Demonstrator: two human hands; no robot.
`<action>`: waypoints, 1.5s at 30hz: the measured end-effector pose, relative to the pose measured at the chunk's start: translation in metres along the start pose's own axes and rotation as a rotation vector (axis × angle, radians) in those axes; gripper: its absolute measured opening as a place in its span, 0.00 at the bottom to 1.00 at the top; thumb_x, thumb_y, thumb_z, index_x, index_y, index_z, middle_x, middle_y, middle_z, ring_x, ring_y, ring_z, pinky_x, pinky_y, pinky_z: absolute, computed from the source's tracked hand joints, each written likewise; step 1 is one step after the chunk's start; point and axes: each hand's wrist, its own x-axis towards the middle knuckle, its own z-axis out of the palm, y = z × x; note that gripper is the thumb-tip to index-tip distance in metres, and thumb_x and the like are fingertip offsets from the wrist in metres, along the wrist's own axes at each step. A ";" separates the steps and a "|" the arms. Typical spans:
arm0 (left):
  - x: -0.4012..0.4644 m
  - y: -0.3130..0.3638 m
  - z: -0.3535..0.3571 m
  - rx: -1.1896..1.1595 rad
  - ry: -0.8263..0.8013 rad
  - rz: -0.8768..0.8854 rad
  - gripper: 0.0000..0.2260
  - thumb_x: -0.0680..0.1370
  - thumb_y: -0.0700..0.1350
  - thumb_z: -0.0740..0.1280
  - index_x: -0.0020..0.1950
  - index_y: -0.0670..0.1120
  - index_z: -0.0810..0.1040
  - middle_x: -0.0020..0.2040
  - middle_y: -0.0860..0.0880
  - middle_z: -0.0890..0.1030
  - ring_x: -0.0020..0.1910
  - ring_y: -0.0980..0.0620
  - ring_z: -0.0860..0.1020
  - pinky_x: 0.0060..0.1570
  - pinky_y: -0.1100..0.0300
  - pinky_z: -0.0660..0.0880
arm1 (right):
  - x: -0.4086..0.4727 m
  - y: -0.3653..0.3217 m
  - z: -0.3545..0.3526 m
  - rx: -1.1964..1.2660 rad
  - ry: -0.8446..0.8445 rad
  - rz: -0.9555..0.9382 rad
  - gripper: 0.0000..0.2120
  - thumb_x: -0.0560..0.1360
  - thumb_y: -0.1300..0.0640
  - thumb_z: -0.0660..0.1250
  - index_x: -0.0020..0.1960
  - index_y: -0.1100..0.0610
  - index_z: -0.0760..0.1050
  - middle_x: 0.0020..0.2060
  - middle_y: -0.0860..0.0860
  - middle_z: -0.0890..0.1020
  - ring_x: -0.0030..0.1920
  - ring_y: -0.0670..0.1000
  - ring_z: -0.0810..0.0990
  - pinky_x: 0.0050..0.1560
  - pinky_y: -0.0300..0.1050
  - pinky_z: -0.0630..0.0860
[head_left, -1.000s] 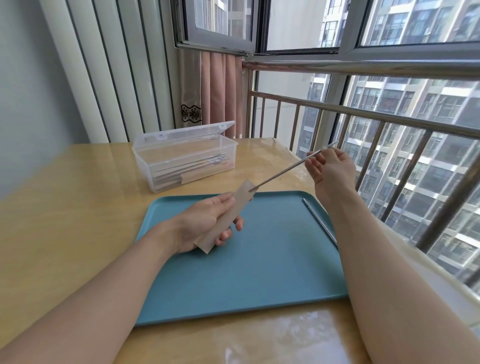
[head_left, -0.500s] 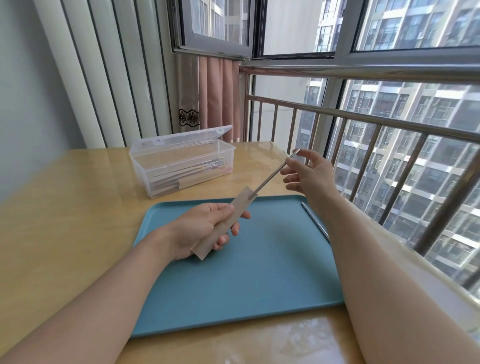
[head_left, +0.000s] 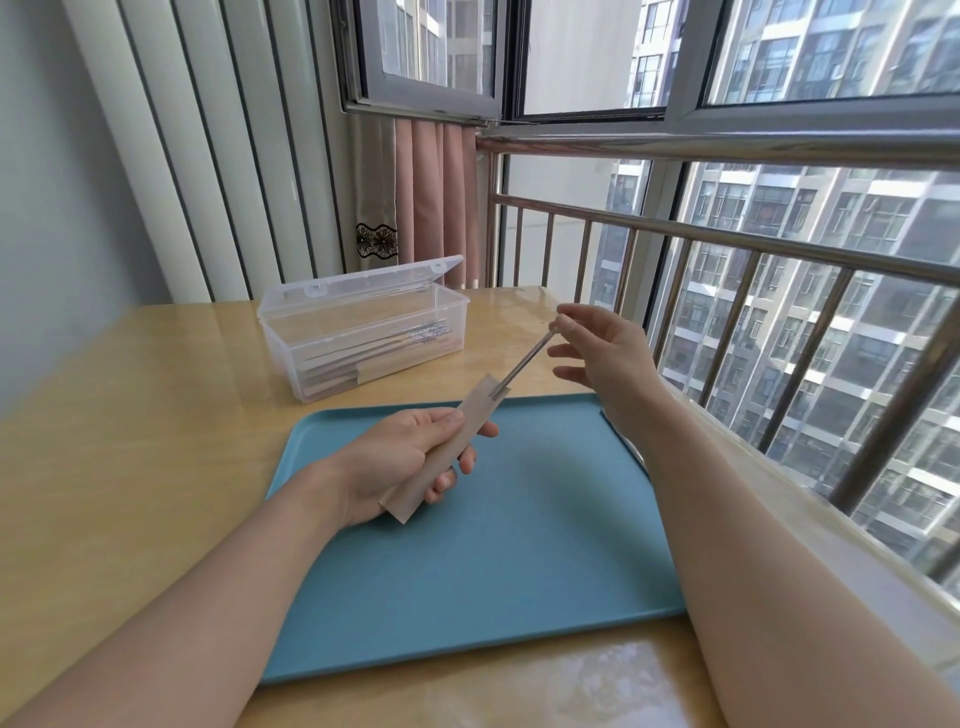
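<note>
The left hand (head_left: 400, 457) is above the far left part of the flat blue plastic tray (head_left: 519, 545). Its fingers and thumb are curled around a long, narrow sleeve of brown paper (head_left: 478, 402) and grip it near the middle. The sleeve is tilted. Its lower end points toward the person, and its upper end rises toward the far edge of the tray.

From the upper end of the sleeve comes out a thin, straight metal rod (head_left: 524, 361). It continues in the same tilted line, up and away over the far edge of the tray. The lower part of the rod is hidden inside the paper.

The right hand (head_left: 608, 358) is in the air just beyond the far right corner of the tray. Its thumb and first finger pinch the top end of the rod. The other fingers are loosely spread and touch nothing.

The tray lies on a light wooden table (head_left: 130, 415). Just behind the far left corner of the tray stands a clear plastic box (head_left: 363, 338) with its hinged lid open. It contains more paper sleeves and thin rods, lying flat. To the right of the tray runs a metal railing (head_left: 727, 239) in front of the window.
</note>
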 end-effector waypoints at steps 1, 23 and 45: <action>0.000 0.000 -0.001 -0.004 0.006 0.003 0.17 0.86 0.50 0.55 0.62 0.44 0.80 0.36 0.48 0.77 0.28 0.53 0.69 0.29 0.62 0.69 | -0.001 -0.002 0.002 0.012 -0.040 0.012 0.10 0.81 0.56 0.68 0.60 0.56 0.80 0.54 0.57 0.84 0.46 0.53 0.85 0.41 0.44 0.81; 0.006 -0.003 -0.006 -0.088 0.134 0.069 0.16 0.86 0.49 0.56 0.59 0.44 0.81 0.36 0.49 0.77 0.29 0.54 0.71 0.28 0.63 0.70 | -0.009 -0.012 -0.020 -1.223 0.060 0.060 0.18 0.72 0.46 0.75 0.43 0.61 0.76 0.44 0.53 0.82 0.45 0.56 0.80 0.46 0.49 0.78; 0.004 -0.002 -0.002 -0.044 0.149 0.056 0.15 0.85 0.49 0.57 0.59 0.44 0.81 0.38 0.48 0.80 0.32 0.53 0.78 0.31 0.61 0.76 | -0.010 -0.014 -0.025 -1.372 -0.328 0.349 0.19 0.70 0.50 0.79 0.37 0.63 0.74 0.32 0.54 0.78 0.36 0.55 0.77 0.39 0.44 0.75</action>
